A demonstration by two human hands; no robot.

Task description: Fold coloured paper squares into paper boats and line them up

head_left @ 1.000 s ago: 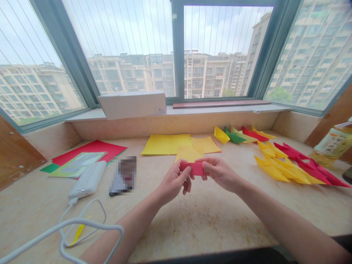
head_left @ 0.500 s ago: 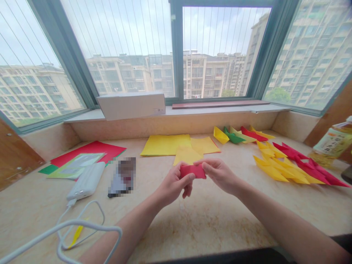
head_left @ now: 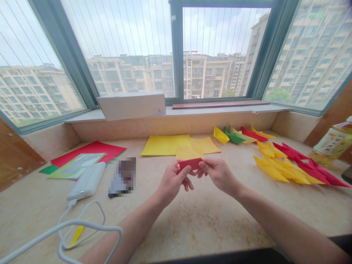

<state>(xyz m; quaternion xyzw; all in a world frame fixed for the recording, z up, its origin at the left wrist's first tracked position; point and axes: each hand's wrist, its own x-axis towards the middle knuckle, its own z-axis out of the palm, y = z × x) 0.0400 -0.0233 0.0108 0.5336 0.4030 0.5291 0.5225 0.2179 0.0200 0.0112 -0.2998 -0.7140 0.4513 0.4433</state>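
A small folded piece of red paper is held up above the counter between both hands. My left hand pinches its left end, the thumb lying across the front. At the other end, my right hand grips the paper between thumb and fingers. Behind the hands lie yellow paper sheets, with a lighter orange-yellow sheet beside them. The fingers partly hide how the red paper is folded.
Folded yellow paper boats and red ones sit at right, near a bottle. More boats stand at the back. Left are red sheets, a white power bank, its cable and a pixelated item.
The red paper has risen slightly and tilted, its right end now higher. My right hand has shifted its grip, thumb and fingers now lower on the right end.
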